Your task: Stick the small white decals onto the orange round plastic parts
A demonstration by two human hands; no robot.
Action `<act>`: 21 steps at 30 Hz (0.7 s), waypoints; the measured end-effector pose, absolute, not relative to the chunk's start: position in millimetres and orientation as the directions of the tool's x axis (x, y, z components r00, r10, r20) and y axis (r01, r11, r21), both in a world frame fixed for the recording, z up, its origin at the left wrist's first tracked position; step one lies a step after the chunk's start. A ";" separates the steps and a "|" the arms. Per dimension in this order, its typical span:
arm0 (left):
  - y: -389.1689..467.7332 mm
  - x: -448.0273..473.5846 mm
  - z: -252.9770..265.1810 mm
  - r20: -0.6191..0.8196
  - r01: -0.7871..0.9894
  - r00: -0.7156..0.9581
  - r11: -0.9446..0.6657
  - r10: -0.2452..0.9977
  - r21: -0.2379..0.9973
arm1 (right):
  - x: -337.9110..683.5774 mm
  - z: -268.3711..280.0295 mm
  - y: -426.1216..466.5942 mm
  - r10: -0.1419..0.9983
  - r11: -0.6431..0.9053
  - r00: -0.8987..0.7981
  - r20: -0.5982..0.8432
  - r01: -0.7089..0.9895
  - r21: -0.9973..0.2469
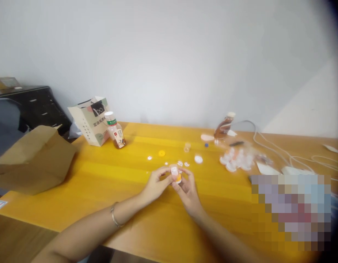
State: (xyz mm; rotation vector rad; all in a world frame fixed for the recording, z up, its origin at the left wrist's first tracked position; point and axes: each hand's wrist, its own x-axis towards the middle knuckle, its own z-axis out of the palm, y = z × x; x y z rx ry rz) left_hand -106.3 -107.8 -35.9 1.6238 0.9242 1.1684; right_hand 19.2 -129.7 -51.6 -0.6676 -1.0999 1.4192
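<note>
Between my two hands, just above the table, is a small rounded piece point(174, 171), whitish with dark marks on top and a yellow-orange band below. I cannot make out its exact kind. My left hand point(158, 182) pinches it from the left with thumb and fingers. From the right, the fingers of my right hand point(188, 188) close round its lower side. Just beyond my fingertips lie small white printed cut-outs point(180, 163), a white disc point(198, 159), a yellow disc point(161, 153) and a small clear cup-like piece point(187, 147).
On the left stand an open cardboard box point(40, 157), a paper bag point(89, 124) and a labelled bottle point(114, 130). At the back right a brown drink bottle point(224, 126) stands near a pile of white plastic pieces point(237, 159). White cables point(275, 148) trail across the right side.
</note>
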 end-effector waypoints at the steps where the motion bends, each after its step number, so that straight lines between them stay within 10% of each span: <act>1: -108.1 -106.8 -35.2 0.297 0.059 0.295 -0.327 0.908 0.943 | 19.9 -49.9 -129.0 0.963 0.092 -0.189 0.191 -0.437 -0.895; 13: -106.8 -119.8 -53.5 0.332 0.295 0.368 -0.448 0.868 0.844 | 48.9 -62.8 -90.3 0.992 0.096 0.102 0.075 -0.216 -0.972; 21: -119.4 -117.8 -48.6 0.313 0.350 0.779 -0.790 0.544 0.504 | 137.1 -80.5 -39.1 0.900 0.094 0.293 0.321 0.590 -0.802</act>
